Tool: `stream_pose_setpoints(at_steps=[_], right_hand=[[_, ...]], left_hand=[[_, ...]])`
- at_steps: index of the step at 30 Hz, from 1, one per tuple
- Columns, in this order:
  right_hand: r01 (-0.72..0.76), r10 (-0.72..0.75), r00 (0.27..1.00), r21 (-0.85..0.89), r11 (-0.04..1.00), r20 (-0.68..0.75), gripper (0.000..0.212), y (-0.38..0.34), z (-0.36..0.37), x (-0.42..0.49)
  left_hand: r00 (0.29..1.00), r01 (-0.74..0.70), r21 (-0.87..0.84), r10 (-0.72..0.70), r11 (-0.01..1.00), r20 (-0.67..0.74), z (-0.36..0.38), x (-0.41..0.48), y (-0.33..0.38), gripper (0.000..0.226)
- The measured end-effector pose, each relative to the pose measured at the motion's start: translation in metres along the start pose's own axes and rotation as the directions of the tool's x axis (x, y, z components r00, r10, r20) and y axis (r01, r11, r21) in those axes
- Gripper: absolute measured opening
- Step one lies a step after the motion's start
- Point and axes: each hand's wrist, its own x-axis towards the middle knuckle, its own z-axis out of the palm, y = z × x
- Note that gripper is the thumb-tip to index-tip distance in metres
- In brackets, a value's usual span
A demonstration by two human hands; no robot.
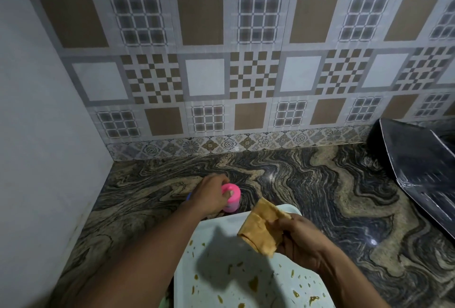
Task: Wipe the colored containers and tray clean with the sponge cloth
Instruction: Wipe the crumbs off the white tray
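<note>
The pink container (232, 197) stands upright on the table (307, 184), just beyond the far edge of the tray (211, 224), at 11 o'clock from the tray's centre. A pale band runs around its lower body; any print on it is too blurred to read.

The left hand (211, 197) grips the container from its 9 o'clock side, with fingers curled over the pink lid. A small blue item (188, 196) shows behind this hand; it cannot be identified.

The sponge cloth (263, 230), tan and folded, is held above the tray's far right corner. The right hand (304, 241) pinches it at its 4 o'clock edge between thumb and fingers.

The tray is pale, with brown-yellow spots scattered across its near half.

A black pan-like object (418, 172) lies at 3 o'clock on the table, well apart. The patterned tile wall (204, 76) rises at 12 o'clock.
</note>
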Motion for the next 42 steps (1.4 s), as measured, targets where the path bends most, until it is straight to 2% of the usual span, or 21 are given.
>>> stream_pose_setpoints(at_steps=[7, 12, 15, 19, 22, 25, 28, 33, 37, 42], right_hand=[[-0.025, 0.022, 0.985, 0.020, 0.999, 0.172, 0.028, 0.006, -0.001, -0.025], [-0.051, 0.068, 0.989, -0.129, 0.990, 0.133, 0.029, 0.013, 0.002, -0.039], [-0.082, 0.102, 0.987, -0.160, 0.984, 0.122, 0.016, 0.016, -0.003, -0.052], [-0.094, 0.116, 0.988, -0.208, 0.974, 0.098, 0.024, 0.019, -0.011, -0.066], [-0.100, 0.139, 0.985, -0.324, 0.941, 0.099, 0.030, 0.026, -0.026, -0.067], [-0.066, 0.131, 0.985, -0.458, 0.886, 0.113, 0.023, 0.028, -0.035, -0.065], [-0.011, 0.111, 0.985, -0.595, 0.803, 0.132, 0.019, 0.025, -0.035, -0.059], [0.105, 0.063, 0.983, -0.812, 0.574, 0.172, 0.022, 0.028, -0.008, -0.027], [0.189, 0.073, 0.971, -0.918, 0.350, 0.228, 0.026, 0.035, 0.029, 0.002], [0.396, -0.066, 0.918, -0.913, 0.100, 0.391, 0.024, 0.036, 0.086, 0.030]], left_hand=[[0.997, 0.018, -0.057, -0.023, 0.998, -0.073, -0.004, -0.056, 0.007, 0.023], [0.987, 0.084, -0.113, -0.098, 0.990, -0.125, -0.005, -0.100, 0.008, 0.017], [0.977, 0.111, -0.120, -0.130, 0.987, -0.168, -0.002, -0.129, 0.012, 0.015], [0.965, 0.144, -0.122, -0.167, 0.982, -0.201, 0.008, -0.163, 0.020, 0.010], [0.951, 0.165, -0.084, -0.181, 0.983, -0.252, 0.024, -0.189, 0.031, 0.015], [0.915, 0.257, 0.012, -0.239, 0.966, -0.324, 0.041, -0.214, 0.041, 0.029], [0.862, 0.383, 0.014, -0.352, 0.924, -0.364, 0.058, -0.237, 0.043, 0.038], [0.713, 0.611, 0.003, -0.549, 0.792, -0.437, 0.070, -0.270, 0.044, 0.024], [0.563, 0.762, -0.151, -0.759, 0.630, -0.327, 0.078, -0.284, 0.030, 0.023], [0.574, 0.715, -0.408, -0.810, 0.567, -0.119, 0.078, -0.292, -0.005, 0.024]])
